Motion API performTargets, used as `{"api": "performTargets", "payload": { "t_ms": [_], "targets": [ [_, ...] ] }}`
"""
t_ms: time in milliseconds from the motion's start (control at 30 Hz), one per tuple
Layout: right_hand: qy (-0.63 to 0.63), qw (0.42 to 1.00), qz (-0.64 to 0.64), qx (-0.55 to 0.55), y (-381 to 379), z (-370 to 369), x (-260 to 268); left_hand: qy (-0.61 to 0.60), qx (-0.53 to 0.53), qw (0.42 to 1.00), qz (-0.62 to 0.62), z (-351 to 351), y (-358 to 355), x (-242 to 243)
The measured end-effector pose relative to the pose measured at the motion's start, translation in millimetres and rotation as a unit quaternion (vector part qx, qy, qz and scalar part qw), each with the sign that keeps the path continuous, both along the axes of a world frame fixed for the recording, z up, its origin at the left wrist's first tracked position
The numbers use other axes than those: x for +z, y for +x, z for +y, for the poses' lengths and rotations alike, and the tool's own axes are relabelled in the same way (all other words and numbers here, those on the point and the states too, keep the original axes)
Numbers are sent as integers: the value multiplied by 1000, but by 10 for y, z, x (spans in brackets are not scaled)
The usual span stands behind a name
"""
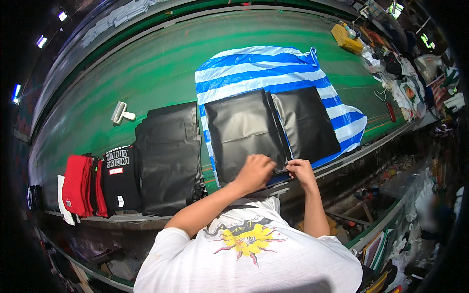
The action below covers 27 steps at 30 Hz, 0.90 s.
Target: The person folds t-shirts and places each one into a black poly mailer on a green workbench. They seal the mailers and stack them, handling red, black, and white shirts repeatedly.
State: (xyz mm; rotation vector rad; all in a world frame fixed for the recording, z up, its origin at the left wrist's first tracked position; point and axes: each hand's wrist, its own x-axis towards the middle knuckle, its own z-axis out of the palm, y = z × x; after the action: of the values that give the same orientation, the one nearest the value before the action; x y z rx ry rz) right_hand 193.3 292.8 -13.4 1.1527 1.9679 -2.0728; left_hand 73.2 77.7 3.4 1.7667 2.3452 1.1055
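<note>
Two black plastic packets lie side by side on a blue-and-white striped plastic bag (pixel 253 60) at the table's near edge. My left hand (pixel 258 170) rests over the lower right part of the left packet (pixel 240 126), its fingers curled; whether they grip anything is hidden. With thumb and fingertips, my right hand (pixel 298 171) pinches the near right corner of that same packet. The right packet (pixel 306 122) lies flat just beyond my right hand.
Left of the bag is a pile of black plastic packets (pixel 168 161). Folded black shirts (pixel 121 179) with printing and red shirts (pixel 76 186) lie farther left. A white lint roller (pixel 122 112) lies on the green table (pixel 161 77). Clutter, including a yellow box (pixel 344 39), covers the far right end.
</note>
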Motion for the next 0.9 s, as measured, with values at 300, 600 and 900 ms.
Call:
{"api": "performTargets", "payload": {
  "t_ms": [300, 600, 900],
  "targets": [
    [-43, 997, 7, -57, 34, 15, -17, 27, -73, 983, 166, 591, 203, -348],
    [6, 998, 14, -64, 5, 22, -76, -82, -22, 988, 131, 86, 132, -193],
    [4, 998, -19, -63, 31, 55, -57, -119, 90, 979, 137, -1283, 1, -102]
  ]
}}
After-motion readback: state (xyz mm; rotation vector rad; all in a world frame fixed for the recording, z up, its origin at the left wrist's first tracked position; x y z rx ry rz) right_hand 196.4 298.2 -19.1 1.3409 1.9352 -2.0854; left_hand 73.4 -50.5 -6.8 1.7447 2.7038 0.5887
